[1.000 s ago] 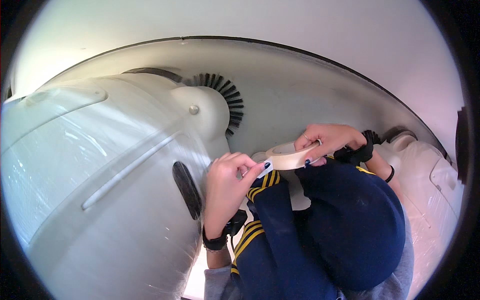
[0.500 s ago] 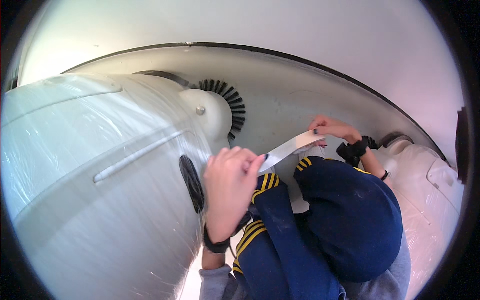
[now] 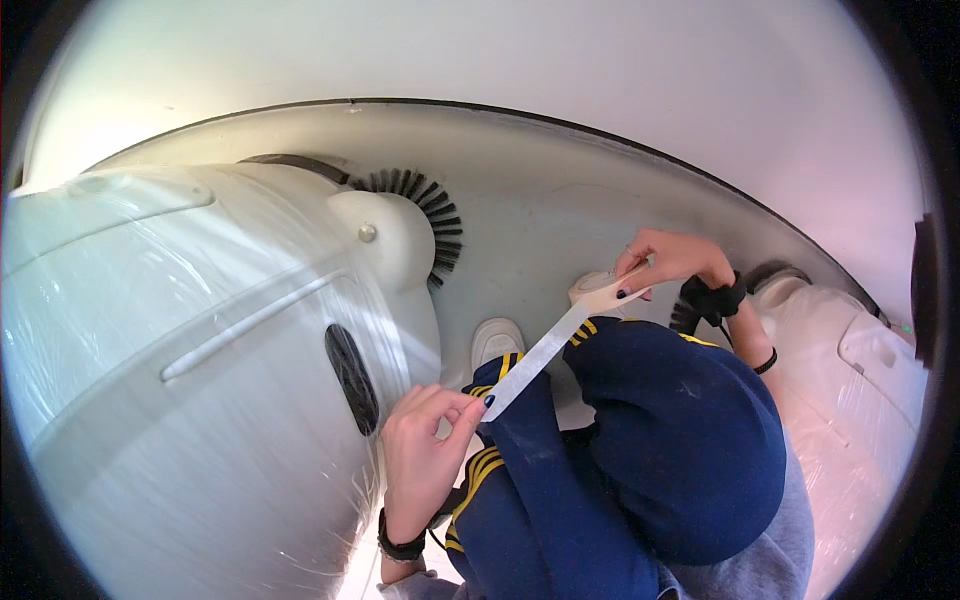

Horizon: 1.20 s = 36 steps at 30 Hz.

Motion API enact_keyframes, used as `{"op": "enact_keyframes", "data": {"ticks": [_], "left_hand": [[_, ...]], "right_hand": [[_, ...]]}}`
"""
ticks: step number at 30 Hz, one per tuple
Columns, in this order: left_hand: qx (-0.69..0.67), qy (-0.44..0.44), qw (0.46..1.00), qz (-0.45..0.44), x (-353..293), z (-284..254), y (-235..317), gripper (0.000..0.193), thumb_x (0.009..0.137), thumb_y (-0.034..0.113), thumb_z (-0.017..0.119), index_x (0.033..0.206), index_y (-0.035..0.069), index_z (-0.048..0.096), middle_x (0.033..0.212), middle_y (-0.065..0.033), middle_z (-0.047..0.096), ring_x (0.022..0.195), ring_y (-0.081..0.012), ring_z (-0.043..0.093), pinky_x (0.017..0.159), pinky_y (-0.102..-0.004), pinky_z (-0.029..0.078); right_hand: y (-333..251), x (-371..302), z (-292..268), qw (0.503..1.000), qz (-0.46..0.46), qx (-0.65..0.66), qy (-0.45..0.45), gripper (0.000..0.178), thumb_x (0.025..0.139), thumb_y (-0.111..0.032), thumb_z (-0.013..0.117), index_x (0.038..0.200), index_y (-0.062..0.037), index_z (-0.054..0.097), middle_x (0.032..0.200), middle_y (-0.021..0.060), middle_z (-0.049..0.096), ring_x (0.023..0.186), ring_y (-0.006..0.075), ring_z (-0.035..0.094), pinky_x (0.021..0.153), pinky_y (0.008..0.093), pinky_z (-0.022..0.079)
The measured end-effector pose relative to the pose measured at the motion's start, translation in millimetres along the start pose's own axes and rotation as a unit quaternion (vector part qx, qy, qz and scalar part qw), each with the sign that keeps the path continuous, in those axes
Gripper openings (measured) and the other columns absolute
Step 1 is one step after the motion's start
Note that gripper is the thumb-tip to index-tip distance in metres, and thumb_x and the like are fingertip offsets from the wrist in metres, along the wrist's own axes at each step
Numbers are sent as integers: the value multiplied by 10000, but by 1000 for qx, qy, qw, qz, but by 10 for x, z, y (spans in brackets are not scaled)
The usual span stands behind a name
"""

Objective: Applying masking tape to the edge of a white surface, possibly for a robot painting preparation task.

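A strip of pale masking tape slants taut between my hands, above my bent knees. The free end is pinched between thumb and index finger of my left hand, beside the plastic-wrapped machine. Farther off to the right, the fingers of my right hand close round the tape roll, which they partly cover. Dark bands circle both wrists.
A large white machine in clear plastic film fills the left side, with a round black brush at its far corner. A second wrapped machine stands at right. A white curved wall rises beyond. My white shoe rests on the floor.
My left hand has drawn the tape end nearer and to the left, so a longer strip shows. The roll in my right hand has turned into clearer view. The whole view has shifted slightly.
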<state>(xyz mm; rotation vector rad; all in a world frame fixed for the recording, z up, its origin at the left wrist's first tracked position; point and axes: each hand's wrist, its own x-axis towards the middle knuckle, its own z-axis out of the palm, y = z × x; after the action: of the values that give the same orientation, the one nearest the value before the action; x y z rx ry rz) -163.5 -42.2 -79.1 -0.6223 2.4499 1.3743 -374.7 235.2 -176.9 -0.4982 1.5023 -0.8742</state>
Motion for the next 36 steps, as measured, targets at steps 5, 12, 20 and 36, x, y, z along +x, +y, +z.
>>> {"op": "enact_keyframes", "data": {"ticks": [5, 12, 20, 36], "left_hand": [[42, 52, 995, 77, 117, 108, -18, 99, 760, 87, 671, 748, -6, 640, 614, -75, 503, 585, -202, 477, 561, -301, 363], [180, 142, 965, 131, 515, 165, 104, 76, 810, 97, 626, 853, 36, 637, 883, -111, 552, 823, -239, 539, 649, -327, 438], [-7, 115, 992, 55, 742, 17, 452, 163, 814, 54, 622, 947, -42, 630, 828, -112, 669, 762, -142, 640, 726, -252, 494], [-234, 161, 958, 22, 1828, 2, 409, 292, 772, 23, 647, 1023, -70, 531, 797, -138, 642, 698, -208, 629, 667, -295, 525]], "right_hand": [[99, 70, 54, 999, 11, -37, 32, 246, 857, -214, 621, 830, 29, 648, 659, 29, 615, 586, 75, 556, 597, 243, 451], [518, 31, -100, 990, -77, 58, 102, 244, 852, -241, 618, 802, -2, 623, 676, 15, 589, 583, 86, 552, 572, 235, 429], [585, 48, -222, 951, -194, 197, 136, 220, 828, -235, 645, 849, -18, 617, 748, 17, 589, 604, 94, 567, 574, 225, 424], [269, 20, -451, 957, -210, 84, 181, 262, 905, -284, 560, 810, -47, 619, 633, -24, 591, 602, 29, 510, 581, 204, 374]]}}
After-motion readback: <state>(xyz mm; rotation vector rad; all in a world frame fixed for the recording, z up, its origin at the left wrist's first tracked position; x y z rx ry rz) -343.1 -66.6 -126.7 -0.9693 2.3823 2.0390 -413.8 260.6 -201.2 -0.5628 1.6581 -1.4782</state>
